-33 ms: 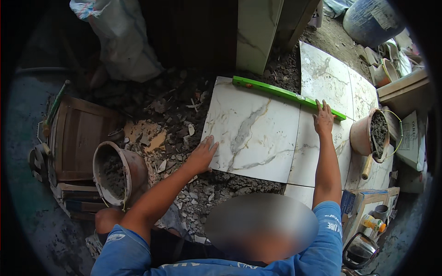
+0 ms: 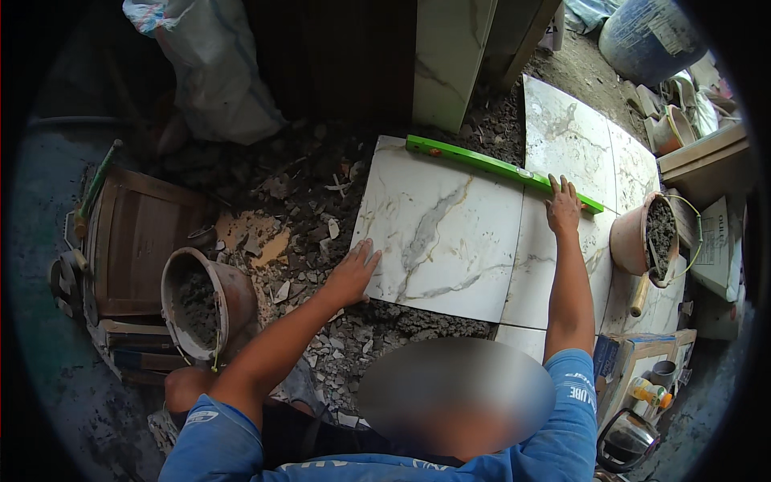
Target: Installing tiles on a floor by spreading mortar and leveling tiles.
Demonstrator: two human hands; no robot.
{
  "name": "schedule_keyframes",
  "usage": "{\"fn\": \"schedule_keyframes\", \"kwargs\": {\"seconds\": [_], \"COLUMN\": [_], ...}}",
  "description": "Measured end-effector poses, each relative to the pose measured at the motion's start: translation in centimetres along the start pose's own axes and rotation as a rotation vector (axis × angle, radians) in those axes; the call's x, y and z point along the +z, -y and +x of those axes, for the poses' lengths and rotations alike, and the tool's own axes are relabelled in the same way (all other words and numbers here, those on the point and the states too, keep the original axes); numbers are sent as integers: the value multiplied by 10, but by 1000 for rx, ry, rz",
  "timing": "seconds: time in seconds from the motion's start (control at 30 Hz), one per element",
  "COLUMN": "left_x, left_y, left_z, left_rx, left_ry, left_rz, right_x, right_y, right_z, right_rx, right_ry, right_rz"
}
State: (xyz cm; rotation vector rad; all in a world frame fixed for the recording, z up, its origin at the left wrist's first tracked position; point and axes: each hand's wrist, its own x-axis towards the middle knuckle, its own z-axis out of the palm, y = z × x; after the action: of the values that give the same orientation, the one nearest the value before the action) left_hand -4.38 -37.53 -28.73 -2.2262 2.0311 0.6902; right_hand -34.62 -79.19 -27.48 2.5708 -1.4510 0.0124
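A large white floor tile [image 2: 450, 233] with grey marbling lies in front of me. My left hand [image 2: 352, 275] rests at its left edge, fingers stretched out against the side and corner. Across the far part of this tile and onto the tile to its right lies a bright green spirit level [image 2: 474, 162], slanting down to the right. My right hand [image 2: 564, 210] lies flat near the level's right end, fingertips on top of it and not wrapped round it. Grey mortar [image 2: 426, 320] shows under the near edge of the tile.
Buckets of mortar stand left [image 2: 229, 301] and right [image 2: 630, 237]; a wooden-handled tool [image 2: 640, 293] is by the right one. Broken rubble [image 2: 301, 241] covers the floor at left. Beyond are a white sack [image 2: 217, 72], a tiled pillar [image 2: 450, 60] and a blue drum [image 2: 650, 40].
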Motion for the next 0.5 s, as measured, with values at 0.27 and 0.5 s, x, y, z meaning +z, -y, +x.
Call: {"fn": "schedule_keyframes", "kwargs": {"seconds": [0.27,0.5], "left_x": [0,-3], "left_y": [-1,-4], "left_z": [1,1], "left_rx": [-3,0], "left_ry": [-21,-27], "left_rz": [-55,-50], "right_x": [13,3], "right_y": [14,80], "right_z": [35,48], "right_rx": [-20,-139], "right_ry": [93,101], "right_rz": [60,161]}}
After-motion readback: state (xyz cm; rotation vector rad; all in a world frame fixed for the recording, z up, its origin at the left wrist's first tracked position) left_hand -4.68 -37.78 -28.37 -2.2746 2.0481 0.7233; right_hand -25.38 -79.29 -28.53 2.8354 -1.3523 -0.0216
